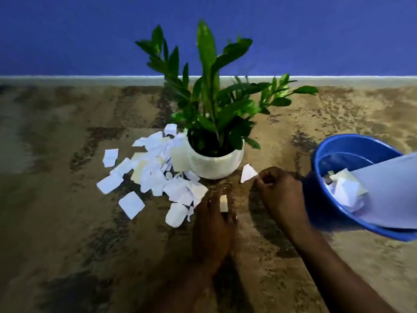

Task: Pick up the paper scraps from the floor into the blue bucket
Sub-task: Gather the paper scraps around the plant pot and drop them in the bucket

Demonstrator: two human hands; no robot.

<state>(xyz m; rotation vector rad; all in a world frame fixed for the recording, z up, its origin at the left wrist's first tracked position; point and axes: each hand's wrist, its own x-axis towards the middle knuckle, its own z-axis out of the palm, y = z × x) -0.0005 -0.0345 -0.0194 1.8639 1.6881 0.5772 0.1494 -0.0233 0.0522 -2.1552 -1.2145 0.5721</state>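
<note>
On the mottled brown floor (67,222), left of centre, a loose heap of white paper scraps (155,170) lay spread out, its right edge touching a white pot (216,164). A few single pieces sat slightly apart on the heap's left and near sides. The pot stood upright and held a leafy green plant (209,91) that rose in front of the blue wall (67,35).

Just in front of the pot, the left hand (212,229) lay low over the floor, back upward, fingers pointing toward the heap. A small pale scrap (223,202) showed at its fingertips, but motion blur made it impossible to tell whether the hand gripped it.

To the right of the pot, a triangular scrap (247,173) stood tilted up off the floor. The right hand (279,193) had its fingers curled and pinched that scrap by its right corner.

At the far right, the blue bucket (352,138) was tipped toward the camera, just beside the right hand. Inside it lay crumpled paper (345,190), and a large sheet (390,190) leaned across its right side.
</note>
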